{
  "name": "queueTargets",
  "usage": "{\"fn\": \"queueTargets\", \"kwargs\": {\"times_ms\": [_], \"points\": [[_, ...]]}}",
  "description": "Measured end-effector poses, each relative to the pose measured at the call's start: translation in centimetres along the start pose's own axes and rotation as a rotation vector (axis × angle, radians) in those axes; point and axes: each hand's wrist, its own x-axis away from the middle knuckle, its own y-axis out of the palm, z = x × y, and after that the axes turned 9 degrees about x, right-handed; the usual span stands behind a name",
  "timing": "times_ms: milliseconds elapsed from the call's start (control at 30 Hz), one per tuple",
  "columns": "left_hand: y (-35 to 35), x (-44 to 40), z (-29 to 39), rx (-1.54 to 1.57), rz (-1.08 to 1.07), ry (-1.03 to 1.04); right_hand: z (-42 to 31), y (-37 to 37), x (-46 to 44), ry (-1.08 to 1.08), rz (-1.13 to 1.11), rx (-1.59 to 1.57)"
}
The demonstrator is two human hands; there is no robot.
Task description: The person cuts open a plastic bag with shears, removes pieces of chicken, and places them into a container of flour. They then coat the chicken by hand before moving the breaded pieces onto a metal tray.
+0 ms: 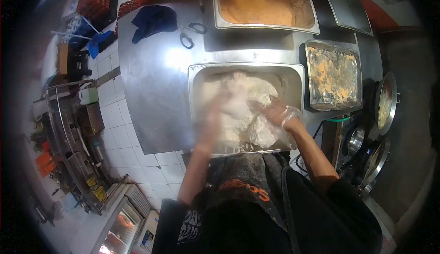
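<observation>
A deep metal pan (pixel 247 65) holds white flour and several lumpy flour-coated pieces (pixel 262 132), which look like meat. My left hand (pixel 215 114) is inside the pan on its left side, smeared by motion. Beside it a whitish piece (pixel 236 102) is blurred, and I cannot tell whether the fingers grip it. My right hand (pixel 277 113), in a loose clear plastic glove, reaches in from the right. Its fingers are stretched out and apart over the coated pieces, touching the flour.
Behind stands a second pan (pixel 268 24) of orange crumbly coating. To the right lies a crumb-smeared tray (pixel 333 75). Scissors (pixel 189 36) and a dark blue cloth (pixel 155 21) rest on the steel table (pixel 153 102). Metal pans (pixel 386 102) stand at the far right.
</observation>
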Motion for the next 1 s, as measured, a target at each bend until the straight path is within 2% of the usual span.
{"fn": "queueTargets", "kwargs": {"times_ms": [33, 67, 100, 167, 200, 267, 300, 333, 400, 433, 500, 533, 600, 633, 700, 733, 767, 800, 833, 900, 933, 1000], "points": [[-0.4, -0.4, -1.4, -0.324, 0.038, 0.328, -2.3, -0.9, 2.5, 0.124, -0.011, -0.115], [-0.6, -0.7, -2.5, -0.646, 0.071, 0.660, -4.7, -2.3, 5.0, 0.247, -0.040, -0.088], [-1.0, -0.7, -2.9, -0.648, 0.058, 0.661, -4.1, -1.9, 5.3, 0.251, -0.033, -0.098], [-1.9, -0.3, -3.5, 0.049, -0.132, 0.202, -2.4, -0.5, 5.5, -0.111, 0.273, 0.046], [-1.6, -1.0, -3.1, 0.110, 0.014, 0.032, -2.1, -1.2, 4.9, 0.010, 0.234, -0.051], [-1.3, -0.8, -2.9, 0.152, 0.020, 0.085, -1.1, -1.7, 1.9, 0.079, 0.525, -0.084], [-1.1, -0.7, -2.7, 0.193, 0.028, 0.143, 0.3, -1.5, -0.7, 0.087, 0.593, -0.155], [-0.7, -0.6, -1.8, 0.193, 0.032, 0.149, 2.0, -1.1, -3.4, 0.055, 0.582, -0.230], [0.6, -0.7, 0.6, -0.062, -0.016, 0.367, 5.2, 0.1, -9.4, -0.024, 0.487, -0.399], [1.0, -2.2, 0.8, -0.065, -0.016, 0.365, 6.1, 0.8, -12.0, -0.072, 0.417, -0.487], [2.2, -5.8, 1.4, -0.098, 0.219, -0.119, 6.8, 2.1, -15.4, -0.180, 0.295, -0.658], [3.3, -5.3, 2.5, -0.098, 0.216, -0.108, 6.7, 2.3, -16.4, -0.245, 0.241, -0.739], [5.4, -2.5, 5.3, 0.169, 0.223, -0.198, 6.8, 2.9, -16.7, -0.386, 0.136, -0.899], [3.4, -3.6, 3.7, 0.171, 0.223, -0.191, 7.2, 3.0, -16.5, -0.470, 0.103, -0.964], [-2.5, -5.8, -2.0, -0.585, -0.140, 0.720, 7.0, 3.4, -13.2, -0.523, 0.058, -1.025], [-2.4, -4.5, -2.2, -0.582, -0.137, 0.708, 5.8, 3.2, -8.6, -0.644, 0.161, -0.812], [-1.7, -2.9, -1.5, -0.403, -0.134, 0.624, 5.3, 2.6, -6.1, -0.767, 0.264, -0.588], [-1.3, -1.4, -0.7, -0.227, -0.133, 0.542, 4.6, 2.1, -7.8, -0.649, 0.061, -0.434], [-1.3, -0.3, 0.0, -0.230, -0.134, 0.545, 5.5, 2.0, -7.0, -0.414, 0.028, -0.169], [-1.5, 2.0, 1.0, -0.503, -0.015, 0.221, -3.2, -3.0, 3.0, -0.029, -0.207, 0.516], [-1.3, 3.3, 1.6, -0.503, -0.021, 0.218, -2.0, -2.5, 2.6, -0.025, -0.208, 0.512], [-1.2, 5.6, 2.5, -0.704, -0.028, 0.015, 1.7, -1.0, 0.5, -0.189, 0.288, 0.094]]}}
